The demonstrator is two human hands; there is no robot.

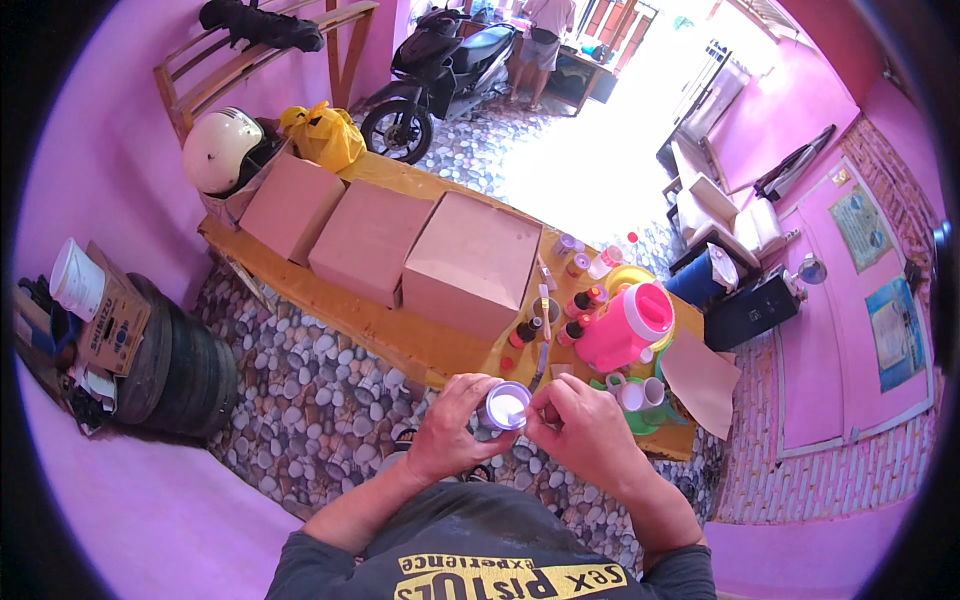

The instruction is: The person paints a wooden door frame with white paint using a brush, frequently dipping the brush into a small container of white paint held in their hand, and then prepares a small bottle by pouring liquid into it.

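My left hand (445,432) is wrapped round a small round jar (494,422) with a purple rim, held in front of my chest near the table's front edge. Its mouth faces up and shows something white inside. At the jar's right side, my right hand (585,428) has thumb and fingers pinched together against the rim. Whatever those fingers grip is too small to make out. Just beyond the hands, dark bottles (528,328) with red caps stand beside a pink jug (612,330). White mugs (632,396) sit to the right, by something green.
Three brown cardboard boxes (472,265) line the long yellow-brown table (385,350). A white helmet (218,150) and a yellow bag (328,137) occupy its far left end. Stacked tires (180,375) stand at left. A motorcycle (435,85) and another person (547,40) are farther back.
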